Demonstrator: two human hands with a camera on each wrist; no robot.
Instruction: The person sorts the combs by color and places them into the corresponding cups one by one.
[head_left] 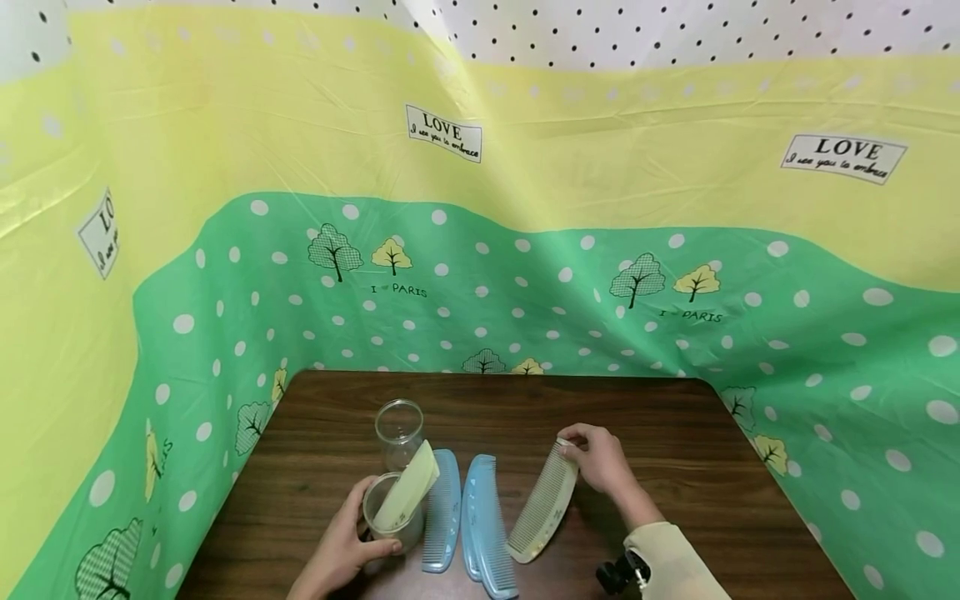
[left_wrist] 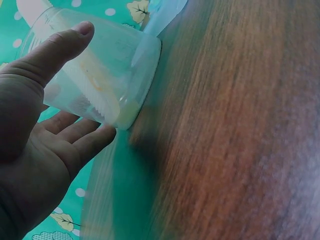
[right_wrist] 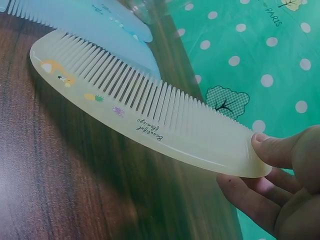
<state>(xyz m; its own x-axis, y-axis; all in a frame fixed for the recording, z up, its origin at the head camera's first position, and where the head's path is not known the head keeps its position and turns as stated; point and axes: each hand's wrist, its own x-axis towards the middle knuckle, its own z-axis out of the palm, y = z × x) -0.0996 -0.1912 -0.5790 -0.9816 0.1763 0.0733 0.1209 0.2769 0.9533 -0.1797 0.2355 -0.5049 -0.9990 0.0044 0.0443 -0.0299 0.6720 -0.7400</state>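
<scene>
So the cream comb is over on the right half of the table, just right of an overlapping blue pair. The right hand has its far end in a pinch, thumb on top and fingers underneath, with only the comb's thickness between them. Can't tell if the near end touches the wood.

Long axis runs from near left to far right. Teeth face left and a bit far, the curved spine faces right and near, and the printed side is up.

Handling-wise, I'd call it light, stiff plastic. Looks glossy, so probably a little slippery, and the teeth are likely the fragile bit. An end pinch should be OK for something that light, but it could swivel; I'd take it by the solid spine, nearer the middle, for better control.

The left hand is wrapped partway round the near cup, spread about as wide as the cup, thumb on the near side and fingers on the left. Another comb leans in there, top poking out over the rim toward the far right. The far cup stands behind it, and a lone blue comb lies just right of the near cup, pointing near to far.
</scene>
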